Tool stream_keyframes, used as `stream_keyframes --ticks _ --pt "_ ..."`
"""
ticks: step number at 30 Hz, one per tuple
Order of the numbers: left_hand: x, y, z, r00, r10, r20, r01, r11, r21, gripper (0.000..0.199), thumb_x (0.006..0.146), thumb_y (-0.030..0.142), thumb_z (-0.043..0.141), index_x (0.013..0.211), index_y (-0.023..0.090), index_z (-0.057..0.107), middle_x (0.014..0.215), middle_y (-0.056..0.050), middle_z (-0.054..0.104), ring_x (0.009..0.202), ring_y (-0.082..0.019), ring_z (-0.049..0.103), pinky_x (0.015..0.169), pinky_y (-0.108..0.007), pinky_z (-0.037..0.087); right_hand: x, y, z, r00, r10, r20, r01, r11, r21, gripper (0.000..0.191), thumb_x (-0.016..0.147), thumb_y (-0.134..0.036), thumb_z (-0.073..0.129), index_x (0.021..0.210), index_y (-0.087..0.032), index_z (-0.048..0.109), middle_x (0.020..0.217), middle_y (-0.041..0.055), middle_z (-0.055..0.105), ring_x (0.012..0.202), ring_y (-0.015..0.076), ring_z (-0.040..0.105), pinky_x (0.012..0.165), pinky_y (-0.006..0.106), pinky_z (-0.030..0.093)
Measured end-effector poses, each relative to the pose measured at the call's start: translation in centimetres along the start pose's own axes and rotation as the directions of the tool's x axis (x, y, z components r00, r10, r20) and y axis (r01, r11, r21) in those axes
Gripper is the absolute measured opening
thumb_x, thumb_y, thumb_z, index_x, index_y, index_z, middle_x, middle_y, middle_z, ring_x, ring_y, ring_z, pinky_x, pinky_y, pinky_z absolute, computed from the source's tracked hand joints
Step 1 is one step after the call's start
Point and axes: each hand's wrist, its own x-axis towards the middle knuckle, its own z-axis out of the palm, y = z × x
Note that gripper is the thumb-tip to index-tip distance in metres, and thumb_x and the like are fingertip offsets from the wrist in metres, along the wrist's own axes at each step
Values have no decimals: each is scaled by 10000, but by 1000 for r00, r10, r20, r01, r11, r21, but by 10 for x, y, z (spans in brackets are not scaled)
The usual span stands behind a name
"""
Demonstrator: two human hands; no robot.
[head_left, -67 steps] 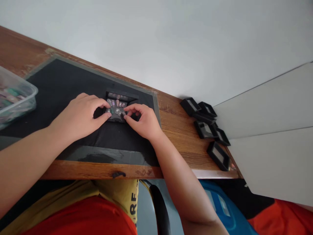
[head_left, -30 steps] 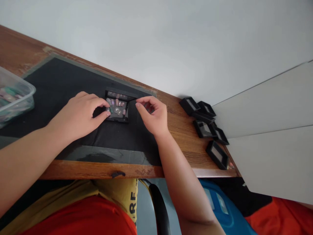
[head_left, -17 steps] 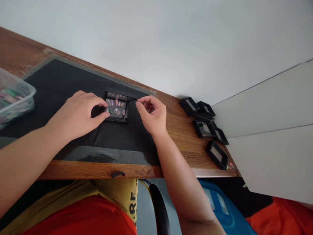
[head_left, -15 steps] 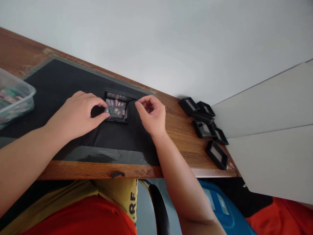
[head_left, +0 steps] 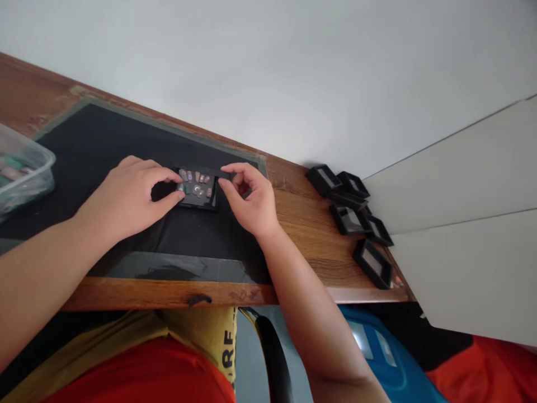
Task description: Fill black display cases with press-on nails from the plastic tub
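A small black box (head_left: pixel 195 200) lies on the dark mat, with several press-on nails (head_left: pixel 197 191) in pinkish, green and pale colours set inside. Its hinged lid (head_left: pixel 206 171) is tilted forward, seen nearly edge-on above the nails. My left hand (head_left: pixel 130 193) grips the box's left edge between thumb and fingers. The lid's right end is pinched by my right hand (head_left: pixel 251 198), thumb in front and fingertips behind.
A clear plastic tub (head_left: pixel 25 168) of colourful packets stands at the left. Several black boxes (head_left: pixel 350 221) with clear windows lie on the wooden table (head_left: pixel 310 252) to the right, near white panels. A blue chair or stool (head_left: pixel 390 352) sits below.
My right hand has moved slightly left and toward me, and the lid has swung forward from standing open. My left hand has stayed at the box's left edge.
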Motion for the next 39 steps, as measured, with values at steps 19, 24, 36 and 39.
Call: stream_keyframes --ticks 19,24,36,39 --pt "3 -1 -6 995 -100 -11 99 994 -42 476 974 446 402 1190 208 754 1183 -142 748 1209 -391 616 1086 -567 465 -4 -5 -8 967 64 248 -73 997 28 208 940 -379 713 876 -183 687 666 -56 533 593 86 443 586 257 352" --pt "1 1 0 996 -88 28 88 996 14 601 995 543 352 1276 185 745 1286 -173 709 1253 -423 578 1080 -604 470 -3 -5 -9 974 65 217 -76 996 45 231 942 -402 705 868 -185 675 681 -45 540 625 98 460 617 263 374" --pt "0 4 10 994 -95 46 92 994 57 610 992 654 356 1317 310 742 1374 -159 634 1315 -470 508 1079 -679 428 -1 -8 -9 964 94 248 -124 987 107 267 945 -438 701 865 -187 662 672 -45 523 605 95 416 591 256 350" --pt "0 4 7 993 -114 40 113 993 21 580 979 640 387 1304 316 741 1375 -152 651 1338 -476 508 1088 -689 425 -1 -9 -11 959 116 257 -143 985 91 251 944 -426 704 869 -190 657 668 -47 519 612 97 420 594 253 355"
